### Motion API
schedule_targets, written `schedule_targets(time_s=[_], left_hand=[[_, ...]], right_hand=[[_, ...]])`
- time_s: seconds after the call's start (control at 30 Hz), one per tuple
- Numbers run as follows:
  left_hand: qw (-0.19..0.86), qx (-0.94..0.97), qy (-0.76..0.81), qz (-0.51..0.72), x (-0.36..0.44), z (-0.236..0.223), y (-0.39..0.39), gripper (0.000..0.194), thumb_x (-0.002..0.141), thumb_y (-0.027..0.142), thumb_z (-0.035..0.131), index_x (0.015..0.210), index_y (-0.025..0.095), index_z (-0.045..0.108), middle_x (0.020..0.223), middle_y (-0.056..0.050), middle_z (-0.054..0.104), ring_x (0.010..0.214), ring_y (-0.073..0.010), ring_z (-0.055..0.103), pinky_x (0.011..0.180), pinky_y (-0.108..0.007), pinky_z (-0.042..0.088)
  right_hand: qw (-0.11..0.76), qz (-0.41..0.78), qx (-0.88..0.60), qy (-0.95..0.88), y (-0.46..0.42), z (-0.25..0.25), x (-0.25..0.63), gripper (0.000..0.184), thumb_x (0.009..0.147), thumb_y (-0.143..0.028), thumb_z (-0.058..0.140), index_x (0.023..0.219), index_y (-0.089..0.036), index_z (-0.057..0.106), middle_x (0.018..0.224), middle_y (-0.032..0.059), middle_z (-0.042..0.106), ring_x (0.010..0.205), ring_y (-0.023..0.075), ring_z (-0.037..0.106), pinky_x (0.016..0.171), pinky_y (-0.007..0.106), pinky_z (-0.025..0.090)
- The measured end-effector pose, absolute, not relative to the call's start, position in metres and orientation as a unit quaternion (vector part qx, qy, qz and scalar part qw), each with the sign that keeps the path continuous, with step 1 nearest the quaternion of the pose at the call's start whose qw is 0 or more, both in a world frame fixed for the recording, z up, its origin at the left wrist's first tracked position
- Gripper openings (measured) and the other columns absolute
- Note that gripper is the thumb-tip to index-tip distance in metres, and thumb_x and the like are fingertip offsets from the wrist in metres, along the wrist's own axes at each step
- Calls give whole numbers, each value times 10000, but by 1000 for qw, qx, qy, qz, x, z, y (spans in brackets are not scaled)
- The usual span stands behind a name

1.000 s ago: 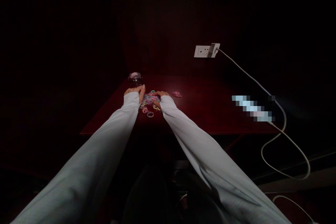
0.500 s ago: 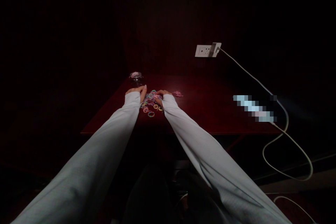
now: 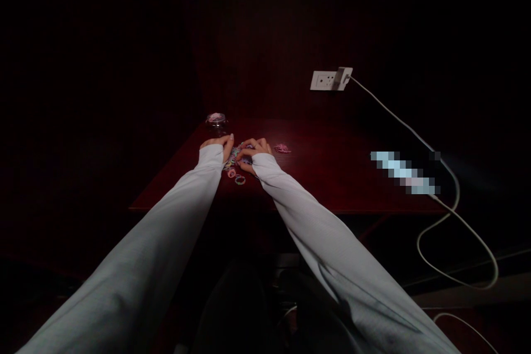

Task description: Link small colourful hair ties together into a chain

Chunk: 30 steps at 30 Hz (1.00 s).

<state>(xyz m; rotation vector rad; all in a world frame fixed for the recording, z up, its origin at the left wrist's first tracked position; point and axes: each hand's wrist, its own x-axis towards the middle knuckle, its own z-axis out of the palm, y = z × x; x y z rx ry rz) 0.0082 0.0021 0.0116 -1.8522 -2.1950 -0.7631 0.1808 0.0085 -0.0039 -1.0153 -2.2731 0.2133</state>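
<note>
A loose heap of small, multicoloured hair ties (image 3: pixel 240 180) lies on the dark red table, partly covered by my hands. At the heap's left edge, my left hand (image 3: pixel 216 142) is closed with its thumb stretched forward. Its other fingers are curled out of sight, and whatever they may hold is hidden. My right hand (image 3: pixel 254 152) lies over the heap's right side, fingers bent and spread apart, touching the hair ties. Just right of that hand is a separate small pile of pink hair ties (image 3: pixel 282 148).
Beyond my left hand stands a clear jar (image 3: pixel 216 121) with pinkish things at its top. A wall socket (image 3: pixel 327 80) holds a charger, whose white cable (image 3: pixel 458 185) hangs past the right side of the table (image 3: pixel 323 188). A blurred-out bright object (image 3: pixel 402 171) lies on the right.
My right hand has spread its fingers and moved over the heap, covering yellow hair ties that showed before. My left hand stays in place. The whole view has shifted slightly.
</note>
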Motion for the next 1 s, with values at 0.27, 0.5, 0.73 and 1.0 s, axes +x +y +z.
schedule_targets(time_s=[0.27, 0.5, 0.73, 1.0], left_hand=[[94, -625, -729, -264, 9, 12, 3, 513, 1089, 457, 370, 1064, 271, 847, 929, -86, 849, 999, -289, 780, 808, -314, 503], [100, -627, -728, -257, 10, 13, 2, 494, 1082, 451, 386, 1051, 275, 846, 933, -77, 849, 1008, -287, 777, 804, -316, 504], [88, -629, -730, -252, 12, 16, -1, 500, 1090, 436, 380, 1039, 259, 845, 927, -81, 842, 1008, -289, 776, 821, -318, 503], [78, -640, -718, -262, 11, 13, 0, 480, 1087, 441, 403, 1101, 270, 851, 953, -65, 852, 1032, -279, 775, 829, -303, 506]], right_hand=[[312, 107, -433, -839, 9, -7, 182, 106, 844, -334, 862, 940, -291, 850, 1269, 53, 692, 1204, 289, 469, 1044, 435, 377], [321, 137, -445, -825, 13, -11, 178, 62, 815, -251, 861, 860, -268, 822, 1253, 42, 686, 1232, 288, 489, 1062, 435, 389], [336, 156, -439, -818, 17, -14, 178, 61, 797, -223, 847, 825, -269, 818, 1275, 28, 706, 1254, 290, 510, 1097, 463, 417], [365, 182, -448, -796, 18, -13, 179, 32, 823, -250, 806, 831, -275, 825, 1227, 20, 718, 1232, 268, 513, 1109, 439, 409]])
